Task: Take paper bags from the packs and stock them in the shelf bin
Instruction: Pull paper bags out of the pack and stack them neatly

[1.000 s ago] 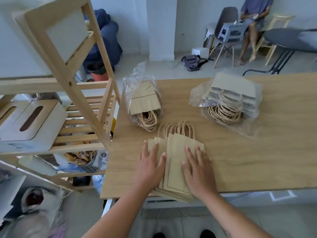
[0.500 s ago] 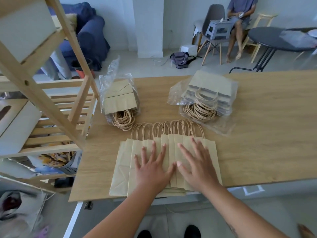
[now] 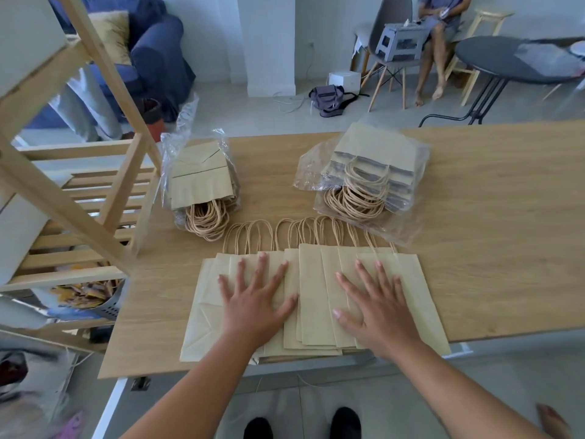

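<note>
Wooden shelf [image 3: 79, 198] stands off the tabletop's [image 3: 490, 248] left edge, and one plastic pack [image 3: 202, 182] lies near the far-left corner. We've got our left hand [image 3: 253, 307] and right hand [image 3: 380, 315] flat on the fanned paper bags [image 3: 313, 296] at the near edge, both grips open, fingers spread. The second pack [image 3: 373, 160] sits just behind.

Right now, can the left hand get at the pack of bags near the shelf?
Probably yes. The left hand lies flat on the fanned bags, holding nothing; only bag handles and bare table lie before the pack.
</note>
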`<act>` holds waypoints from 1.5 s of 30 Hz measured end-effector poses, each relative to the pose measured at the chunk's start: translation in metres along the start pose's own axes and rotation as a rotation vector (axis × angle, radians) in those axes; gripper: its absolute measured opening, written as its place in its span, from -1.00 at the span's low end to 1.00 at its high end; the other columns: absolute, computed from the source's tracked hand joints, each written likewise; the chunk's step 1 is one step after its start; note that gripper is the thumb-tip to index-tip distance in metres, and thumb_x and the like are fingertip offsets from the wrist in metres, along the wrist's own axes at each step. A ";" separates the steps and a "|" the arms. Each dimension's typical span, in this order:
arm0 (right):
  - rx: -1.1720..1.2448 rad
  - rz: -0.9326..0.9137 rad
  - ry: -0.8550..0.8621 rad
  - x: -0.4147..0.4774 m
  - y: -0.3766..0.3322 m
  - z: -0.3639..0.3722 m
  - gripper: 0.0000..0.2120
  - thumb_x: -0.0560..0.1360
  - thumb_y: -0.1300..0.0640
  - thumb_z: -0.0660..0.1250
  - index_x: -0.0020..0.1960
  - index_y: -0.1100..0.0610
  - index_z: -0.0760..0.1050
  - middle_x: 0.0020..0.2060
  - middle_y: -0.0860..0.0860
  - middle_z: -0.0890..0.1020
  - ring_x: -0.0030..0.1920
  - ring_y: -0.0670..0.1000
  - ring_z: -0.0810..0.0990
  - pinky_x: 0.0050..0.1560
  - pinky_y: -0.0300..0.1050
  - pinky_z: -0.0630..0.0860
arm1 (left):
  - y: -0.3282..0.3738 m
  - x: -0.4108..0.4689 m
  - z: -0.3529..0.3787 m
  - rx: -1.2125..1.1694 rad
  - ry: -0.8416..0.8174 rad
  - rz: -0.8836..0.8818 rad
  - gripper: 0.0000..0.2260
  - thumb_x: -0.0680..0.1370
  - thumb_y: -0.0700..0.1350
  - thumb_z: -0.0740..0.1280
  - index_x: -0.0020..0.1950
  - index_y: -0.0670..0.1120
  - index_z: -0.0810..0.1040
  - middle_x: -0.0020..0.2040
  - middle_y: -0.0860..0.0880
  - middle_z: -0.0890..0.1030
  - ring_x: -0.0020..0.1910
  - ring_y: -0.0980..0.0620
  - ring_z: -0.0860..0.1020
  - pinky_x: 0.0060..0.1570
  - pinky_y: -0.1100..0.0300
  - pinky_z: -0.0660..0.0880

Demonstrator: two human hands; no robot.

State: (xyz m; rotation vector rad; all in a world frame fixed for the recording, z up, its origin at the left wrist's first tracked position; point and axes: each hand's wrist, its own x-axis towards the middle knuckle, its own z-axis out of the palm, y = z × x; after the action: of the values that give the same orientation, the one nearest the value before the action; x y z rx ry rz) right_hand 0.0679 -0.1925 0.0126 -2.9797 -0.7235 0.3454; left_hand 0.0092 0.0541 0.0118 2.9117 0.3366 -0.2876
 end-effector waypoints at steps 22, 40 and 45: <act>-0.024 0.136 0.010 0.008 0.012 0.002 -0.12 0.33 -0.61 -0.17 0.54 -0.29 -0.31 0.59 -0.02 -0.25 0.54 0.26 -0.34 0.48 0.37 -0.27 | -0.005 0.010 0.001 -0.027 0.086 -0.027 -0.23 0.36 0.59 -0.07 0.53 0.39 -0.12 0.61 0.19 -0.14 0.59 -0.07 -0.20 0.49 -0.26 -0.23; 0.000 0.119 0.072 0.006 0.014 0.007 -0.14 0.32 -0.61 -0.30 0.55 -0.30 -0.23 0.59 -0.04 -0.18 0.56 0.23 -0.30 0.50 0.34 -0.25 | -0.007 0.011 0.005 -0.034 0.126 -0.021 -0.26 0.39 0.56 -0.03 0.54 0.38 -0.06 0.62 0.19 -0.09 0.60 -0.06 -0.15 0.49 -0.24 -0.16; 0.164 0.117 0.156 0.005 0.019 0.001 -0.20 0.42 -0.54 -0.25 0.57 -0.22 0.06 0.61 0.03 -0.03 0.58 0.17 -0.22 0.53 0.26 -0.20 | -0.007 0.010 0.001 -0.055 0.122 -0.022 -0.27 0.40 0.55 -0.04 0.54 0.37 -0.04 0.61 0.19 -0.09 0.60 -0.05 -0.15 0.50 -0.22 -0.17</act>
State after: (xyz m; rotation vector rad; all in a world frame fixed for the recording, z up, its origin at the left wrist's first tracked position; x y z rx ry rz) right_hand 0.0802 -0.2073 0.0090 -2.8592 -0.4824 0.1657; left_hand 0.0166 0.0624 0.0074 2.8794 0.3890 -0.1026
